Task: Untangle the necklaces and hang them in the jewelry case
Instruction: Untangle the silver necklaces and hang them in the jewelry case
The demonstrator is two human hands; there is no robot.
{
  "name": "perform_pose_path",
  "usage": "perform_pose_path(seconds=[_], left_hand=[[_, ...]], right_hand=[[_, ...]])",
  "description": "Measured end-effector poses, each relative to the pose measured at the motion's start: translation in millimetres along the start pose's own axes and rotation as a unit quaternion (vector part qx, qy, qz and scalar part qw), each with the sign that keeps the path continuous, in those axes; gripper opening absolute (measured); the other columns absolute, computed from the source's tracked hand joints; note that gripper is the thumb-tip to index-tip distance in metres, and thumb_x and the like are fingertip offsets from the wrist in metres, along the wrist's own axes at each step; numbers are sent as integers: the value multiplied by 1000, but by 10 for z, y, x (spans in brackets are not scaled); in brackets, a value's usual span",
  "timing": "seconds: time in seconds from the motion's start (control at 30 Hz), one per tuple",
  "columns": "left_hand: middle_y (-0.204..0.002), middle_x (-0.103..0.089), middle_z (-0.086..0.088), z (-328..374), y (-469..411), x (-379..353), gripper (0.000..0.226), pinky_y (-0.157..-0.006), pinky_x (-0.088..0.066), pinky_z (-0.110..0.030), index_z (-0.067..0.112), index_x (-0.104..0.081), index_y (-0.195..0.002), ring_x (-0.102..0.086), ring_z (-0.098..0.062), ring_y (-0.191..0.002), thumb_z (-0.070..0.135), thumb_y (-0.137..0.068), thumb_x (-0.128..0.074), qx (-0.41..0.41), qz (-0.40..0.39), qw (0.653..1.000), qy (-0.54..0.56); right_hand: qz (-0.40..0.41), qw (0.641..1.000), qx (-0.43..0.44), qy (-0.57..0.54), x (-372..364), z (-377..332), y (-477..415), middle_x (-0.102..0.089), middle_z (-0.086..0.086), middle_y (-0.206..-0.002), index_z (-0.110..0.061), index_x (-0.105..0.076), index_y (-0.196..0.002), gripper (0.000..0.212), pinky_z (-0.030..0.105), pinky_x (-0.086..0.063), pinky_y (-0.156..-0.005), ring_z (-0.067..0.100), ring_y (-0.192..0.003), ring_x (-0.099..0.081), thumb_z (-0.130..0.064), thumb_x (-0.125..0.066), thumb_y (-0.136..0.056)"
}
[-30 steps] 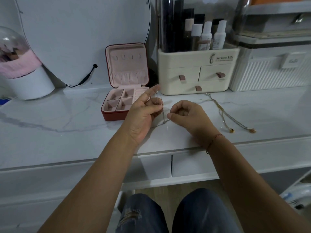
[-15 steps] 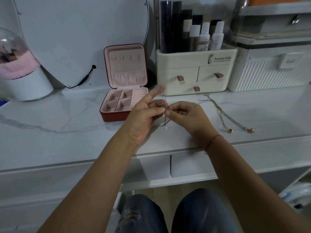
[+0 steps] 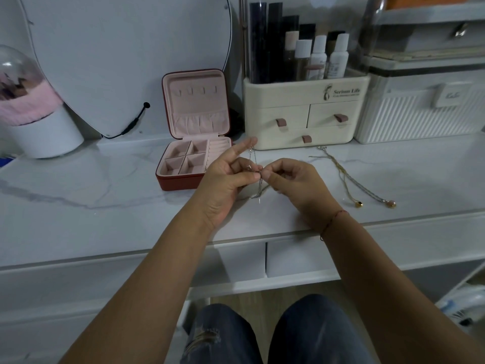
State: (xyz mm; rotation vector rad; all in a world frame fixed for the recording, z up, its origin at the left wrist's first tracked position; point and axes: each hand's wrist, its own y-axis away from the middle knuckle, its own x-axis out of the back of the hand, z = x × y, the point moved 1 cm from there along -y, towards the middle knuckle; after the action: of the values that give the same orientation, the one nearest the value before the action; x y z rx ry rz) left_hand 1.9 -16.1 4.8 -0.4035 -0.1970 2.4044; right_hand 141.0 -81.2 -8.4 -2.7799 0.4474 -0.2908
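"Serious Life" organizer (image 3: 288, 99) behind silver necklace (image 3: 260, 184)

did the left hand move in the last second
Yes, slightly: the left hand has shifted right, away from the jewelry case, until its fingertips meet the right hand on the silver necklace.

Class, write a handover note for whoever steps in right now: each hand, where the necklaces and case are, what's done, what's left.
Left hand pinches the silver necklace, index finger straight. Right hand pinches the same chain beside it.
Two pendant necklaces lie on the counter, right of the hands. Jewelry case stands open, lid hooks bare.
Done: nothing hung.
Left: finish untangling, hang every necklace.
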Motion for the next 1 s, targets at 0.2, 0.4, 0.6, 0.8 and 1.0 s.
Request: perform_pose_path(seconds=[0.2, 0.4, 0.6, 0.8, 1.0], left_hand=[[-73, -59, 3, -22, -12, 13, 59, -75, -50, -18, 17, -56, -126, -61, -7, -74, -20, -79, -54, -1, 23, 1000, -1], [-74, -60, 9, -43, -17, 24, 55, -67, -46, -15, 22, -58, -123, -55, -2, -67, -15, -82, -56, 3, 34, 998, -43], [-78, -59, 4, -40, 12, -32, 51, -58, -44, -13, 18, -58, -123, -54, -2, -63, -14, -84, -56, 10, 33, 996, -77], [-81, -55, -1, -28, 32, -56, 54, -56, -45, -11, 8, -54, -130, -54, -2, -61, -19, -84, -50, 25, 29, 997, -69], [-80, -56, 1, -48, 3, -17, 54, -59, -45, -12, 13, -58, -124, -54, -2, -63, -20, -83, -49, 21, 44, 997, -66]], right_hand=[[1, 1000, -3, 9, 2, 4, 9, -64, -3, -68, -11, -70, -80, 7, 17, -44, -67, 4, -65, -54, -11, -68, -87], [16, 1000, -4, 11, 7, 13, -5, -58, -14, -56, -13, -68, -79, 10, 13, -41, -61, -2, -56, -49, -10, -66, -88], [24, 1000, -1, 9, 11, 14, -8, -57, -12, -59, -18, -65, -75, 17, 15, -42, -62, 1, -57, -49, -9, -63, -90], [29, 999, -11, 15, 2, 36, -18, -56, -8, -63, -19, -61, -77, 19, 20, -43, -65, 4, -58, -51, -10, -59, -93], [54, 997, -30, -38, 6, 14, -23, -60, 1, -76, -14, -55, -81, 20, 28, -51, -77, 10, -69, -59, -8, -48, -98]])
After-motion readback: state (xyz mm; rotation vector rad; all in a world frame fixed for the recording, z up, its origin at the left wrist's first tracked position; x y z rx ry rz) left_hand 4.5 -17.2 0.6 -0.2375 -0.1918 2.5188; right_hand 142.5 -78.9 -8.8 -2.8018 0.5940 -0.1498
